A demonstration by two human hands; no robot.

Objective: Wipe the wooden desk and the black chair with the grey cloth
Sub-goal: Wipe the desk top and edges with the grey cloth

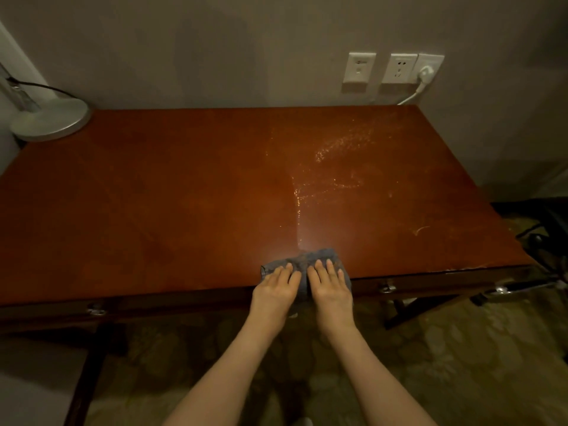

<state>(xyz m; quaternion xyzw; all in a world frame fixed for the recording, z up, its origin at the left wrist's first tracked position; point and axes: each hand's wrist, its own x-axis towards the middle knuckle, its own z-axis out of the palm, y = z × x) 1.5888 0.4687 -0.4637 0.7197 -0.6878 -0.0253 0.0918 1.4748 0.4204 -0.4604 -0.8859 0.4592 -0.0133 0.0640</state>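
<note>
Both hands are lying flat and side by side, the left hand [276, 285] and right hand [330, 284] pressing the grey cloth [304, 261] with fingers outstretched, not gripping, at the wooden desk's [184, 195] near edge; the black chair [547, 229] is sitting off right.

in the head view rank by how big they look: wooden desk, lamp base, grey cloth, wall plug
1. wooden desk
2. lamp base
3. grey cloth, partly hidden under both hands, so possibly closer to the lamp base
4. wall plug
</note>
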